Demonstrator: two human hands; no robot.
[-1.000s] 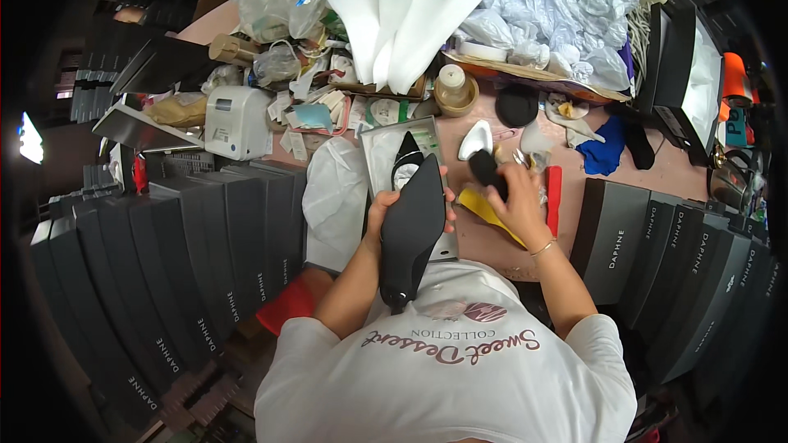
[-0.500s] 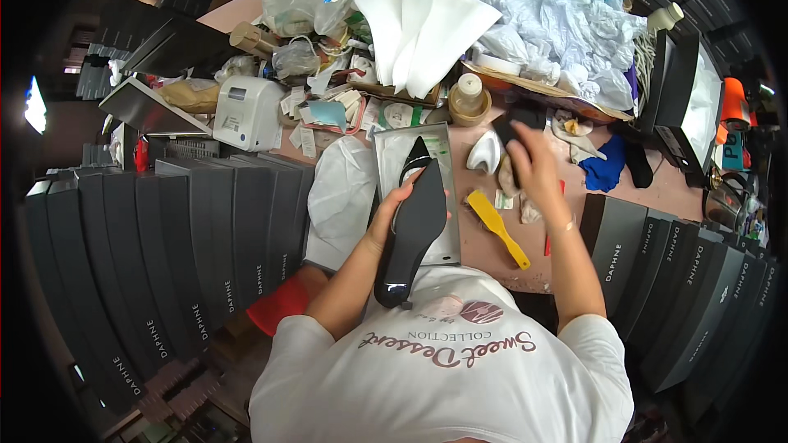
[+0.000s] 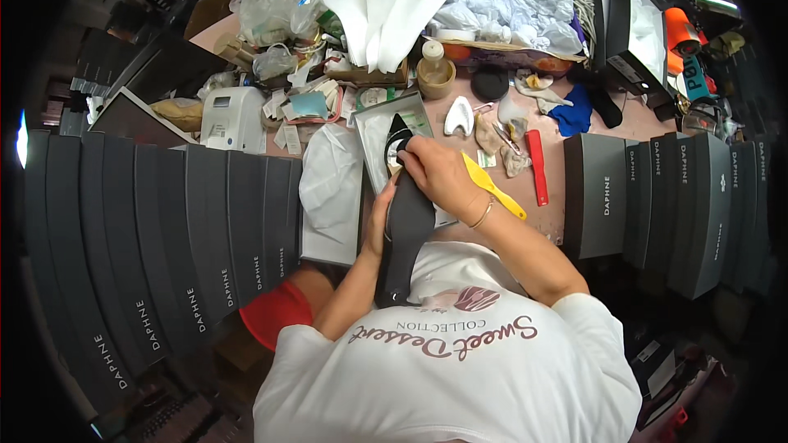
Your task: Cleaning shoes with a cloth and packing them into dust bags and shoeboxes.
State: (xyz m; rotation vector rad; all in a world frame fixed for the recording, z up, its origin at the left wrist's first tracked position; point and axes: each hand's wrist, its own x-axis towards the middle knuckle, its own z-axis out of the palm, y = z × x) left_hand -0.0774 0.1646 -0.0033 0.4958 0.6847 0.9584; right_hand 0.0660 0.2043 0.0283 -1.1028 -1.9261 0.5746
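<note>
Fingers of the bare left hand [image 3: 379,217] are wrapping the side of a slim black pointed-toe shoe [image 3: 410,221], so that grip is clamping firmly on it. The shoe is showing its dark sole, with its heel end pointing toward the person's white printed T-shirt [image 3: 443,369]. The bare right hand [image 3: 443,174], wearing a thin bracelet [image 3: 484,212], is crossing over the toe end and covering its tip, the fingers bending inward. (Whether that grip is pinching anything, I cannot tell, since the hand is hiding its own underside.)

Just beyond, a second black pointed-toe shoe [image 3: 396,133], with something white inside, is showing over an open grey rectangular box [image 3: 426,117]. Crinkled white tissue paper [image 3: 331,168] is spreading to the left of it.

On the pink table [image 3: 501,230], a yellow long-handled brush [image 3: 492,190] is lying near the right wrist, and a straight red bar [image 3: 536,166] is resting farther right. A white notched piece [image 3: 460,111], a round black pad [image 3: 490,82] and a crumpled blue cloth [image 3: 572,112] are lying farther back. Dark grey boxes [image 3: 246,221] are standing in rows on both sides.
</note>
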